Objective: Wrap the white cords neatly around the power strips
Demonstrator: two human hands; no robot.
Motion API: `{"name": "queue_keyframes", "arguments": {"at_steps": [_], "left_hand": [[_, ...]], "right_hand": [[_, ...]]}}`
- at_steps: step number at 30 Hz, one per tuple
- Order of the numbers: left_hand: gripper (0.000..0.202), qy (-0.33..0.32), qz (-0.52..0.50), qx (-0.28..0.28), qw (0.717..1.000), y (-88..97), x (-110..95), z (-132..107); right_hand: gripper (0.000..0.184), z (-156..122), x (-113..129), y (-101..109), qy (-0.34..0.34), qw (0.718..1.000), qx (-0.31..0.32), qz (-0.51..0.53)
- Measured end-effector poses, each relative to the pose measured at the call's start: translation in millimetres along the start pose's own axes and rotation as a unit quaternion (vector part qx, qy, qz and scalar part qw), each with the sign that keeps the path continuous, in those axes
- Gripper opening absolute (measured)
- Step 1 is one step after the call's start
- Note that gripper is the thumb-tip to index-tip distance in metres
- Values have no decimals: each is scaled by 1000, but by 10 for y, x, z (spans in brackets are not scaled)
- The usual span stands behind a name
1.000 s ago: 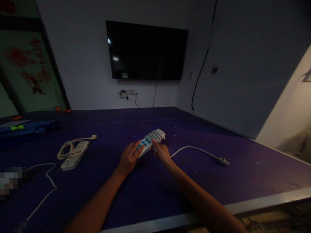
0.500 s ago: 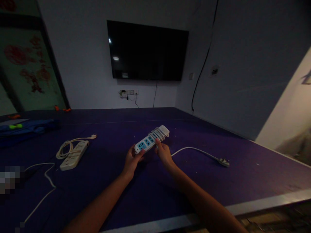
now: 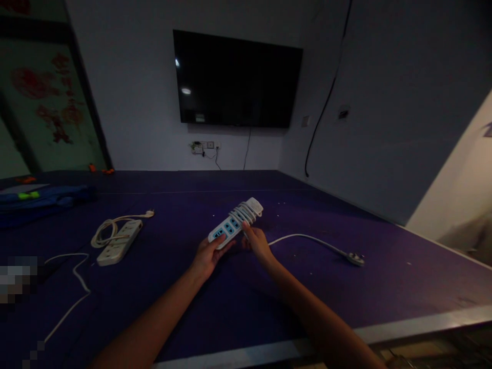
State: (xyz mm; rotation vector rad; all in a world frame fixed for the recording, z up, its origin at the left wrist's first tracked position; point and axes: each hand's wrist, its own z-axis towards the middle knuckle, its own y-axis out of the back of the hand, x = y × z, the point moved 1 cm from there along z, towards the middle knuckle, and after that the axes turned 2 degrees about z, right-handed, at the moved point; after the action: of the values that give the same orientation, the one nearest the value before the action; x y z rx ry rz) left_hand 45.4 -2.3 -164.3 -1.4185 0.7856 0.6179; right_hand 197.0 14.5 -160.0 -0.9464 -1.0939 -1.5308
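Observation:
A white power strip (image 3: pixel 224 228) with blue sockets is tilted up above the purple surface, its far end wrapped in several turns of white cord. My left hand (image 3: pixel 207 256) grips the near end, thumb on top of the sockets. Beside the wrapped turns, my right hand (image 3: pixel 257 242) is closed with its thumb and fingers pinching the cord. From under this hand the loose cord (image 3: pixel 303 236) runs right along the surface to its plug (image 3: pixel 355 259). Exactly how the right fingers hold the cord is partly hidden.
On the left lies a second white power strip (image 3: pixel 120 243) with its cord coiled beside it. Another white cord (image 3: pixel 79 279) trails further left, near blue cloth (image 3: pixel 57 199). A television (image 3: pixel 236 79) hangs on the wall behind the purple surface (image 3: pixel 184 318).
The power strip has shifted slightly left and turned a little in my left hand. My right hand has moved slightly down at the cord. The view has drifted a little.

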Motion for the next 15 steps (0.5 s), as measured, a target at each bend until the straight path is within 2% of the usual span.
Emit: {"name": "queue_keyframes", "arguments": {"at_steps": [4,7,12,15], "left_hand": [[34,-36,9,-13,999,22,9,37],[42,-88,65,-22,994,45,5,55],[47,-174,185,-77,964,85,-5,51],[45,-204,231,-84,948,103,-15,46]], "right_hand": [[73,20,-34,72,-37,995,36,-80],[76,13,-44,100,-56,986,30,-151],[79,5,-59,67,-87,987,44,-130],[80,9,-66,50,-81,990,38,-112]]}}
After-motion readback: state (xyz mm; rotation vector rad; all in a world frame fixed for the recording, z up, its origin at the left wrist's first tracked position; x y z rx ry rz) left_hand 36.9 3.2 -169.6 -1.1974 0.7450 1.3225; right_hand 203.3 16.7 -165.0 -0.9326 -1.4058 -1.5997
